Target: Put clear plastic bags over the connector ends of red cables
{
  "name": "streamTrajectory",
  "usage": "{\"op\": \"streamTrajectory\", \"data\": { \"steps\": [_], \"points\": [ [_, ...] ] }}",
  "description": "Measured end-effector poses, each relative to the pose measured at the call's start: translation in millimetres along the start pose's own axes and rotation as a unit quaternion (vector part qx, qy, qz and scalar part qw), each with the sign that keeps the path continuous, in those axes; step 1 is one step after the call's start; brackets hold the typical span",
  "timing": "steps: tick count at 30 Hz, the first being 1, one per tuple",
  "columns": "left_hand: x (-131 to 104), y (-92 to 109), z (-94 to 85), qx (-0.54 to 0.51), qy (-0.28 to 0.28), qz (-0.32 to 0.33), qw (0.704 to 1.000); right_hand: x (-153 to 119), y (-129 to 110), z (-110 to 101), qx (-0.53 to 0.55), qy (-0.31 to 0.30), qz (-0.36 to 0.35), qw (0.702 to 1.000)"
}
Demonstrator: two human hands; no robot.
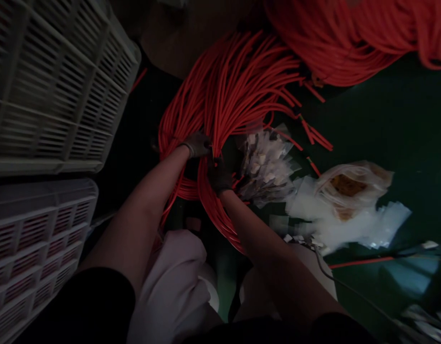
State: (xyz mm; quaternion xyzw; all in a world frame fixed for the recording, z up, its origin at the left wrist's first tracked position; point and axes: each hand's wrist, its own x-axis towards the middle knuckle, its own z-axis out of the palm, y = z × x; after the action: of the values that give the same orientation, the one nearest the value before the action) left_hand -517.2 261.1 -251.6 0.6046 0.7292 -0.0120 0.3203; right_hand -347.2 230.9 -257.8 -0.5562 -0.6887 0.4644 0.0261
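A large bundle of red cables point(238, 81) fans out in front of me, its loose ends pointing right. My left hand point(198, 145), in a grey glove, is closed at the left side of a gathered strand of the cables. Just right of and below it, my right hand point(219, 176), in a dark glove, is closed around the lower end of that same strand, where several cable tips meet. More cables curve down beneath both hands. The fingertips are dark and partly hidden among the cables.
Small clear bags with pale pieces point(265, 162) lie right of my hands. Beyond them sit an open plastic bag with brownish contents point(349, 184) and flat clear bags point(385, 224). Another red cable coil point(356, 43) is at upper right. Plastic crates point(59, 91) stand at left.
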Motion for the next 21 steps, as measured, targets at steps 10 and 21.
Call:
{"op": "streamTrajectory", "data": {
  "steps": [10, 21],
  "points": [
    [-5.6, 3.6, -5.4, -0.102, -0.015, -0.045, 0.994, -17.7, -29.6, -18.3, -0.213, -0.093, -0.043, 0.972],
    [3.2, 30.3, -17.0, -0.12, 0.024, -0.227, 0.966, 32.1, -42.8, -9.2, -0.091, 0.004, -0.048, 0.995]
  ]
}}
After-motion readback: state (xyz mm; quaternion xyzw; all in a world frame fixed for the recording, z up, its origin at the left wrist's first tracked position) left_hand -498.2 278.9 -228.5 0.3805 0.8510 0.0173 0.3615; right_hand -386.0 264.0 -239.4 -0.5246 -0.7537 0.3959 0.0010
